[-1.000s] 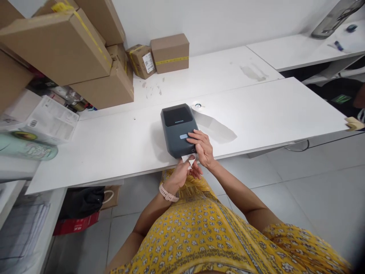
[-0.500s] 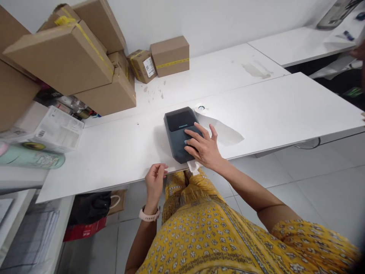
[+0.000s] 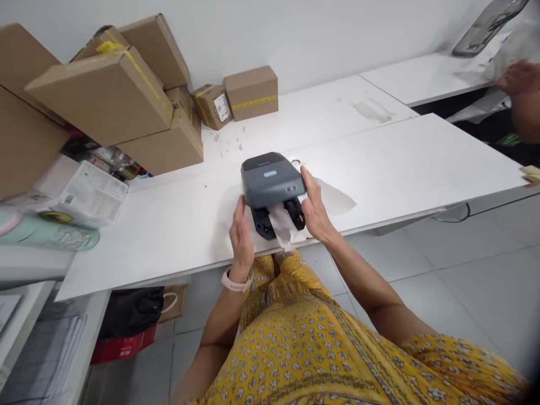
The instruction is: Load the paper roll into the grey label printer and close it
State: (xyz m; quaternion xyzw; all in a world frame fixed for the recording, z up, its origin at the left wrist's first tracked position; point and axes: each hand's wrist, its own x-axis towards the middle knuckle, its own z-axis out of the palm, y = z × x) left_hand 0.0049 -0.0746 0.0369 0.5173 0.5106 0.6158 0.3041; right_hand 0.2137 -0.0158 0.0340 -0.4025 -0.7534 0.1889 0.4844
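A dark grey printer-like device (image 3: 270,183) stands on the white table near its front edge. Its lid is raised at the front, showing a black inside. Out of the opening hangs a strip of white paper (image 3: 282,225). My left hand (image 3: 242,233) is upright at the device's left side, fingertips at the lid's edge. My right hand (image 3: 315,208) is at the right side, fingers on the lid's edge and its thumb side facing the device. Both hands hold the lid between them. Behind the device lies a white paper sheet (image 3: 335,197), with a small round object (image 3: 296,162) beside it.
Cardboard boxes (image 3: 105,101) are stacked at the left, and two smaller ones (image 3: 252,93) stand by the wall. A white box (image 3: 88,191) and a mint bottle (image 3: 63,232) are at the left edge. Another person's hand (image 3: 518,79) shows at the far right.
The device's lid has swung up, exposing the inside and paper. My left hand has moved up to its left side. My right hand has gone from its top to its right side.
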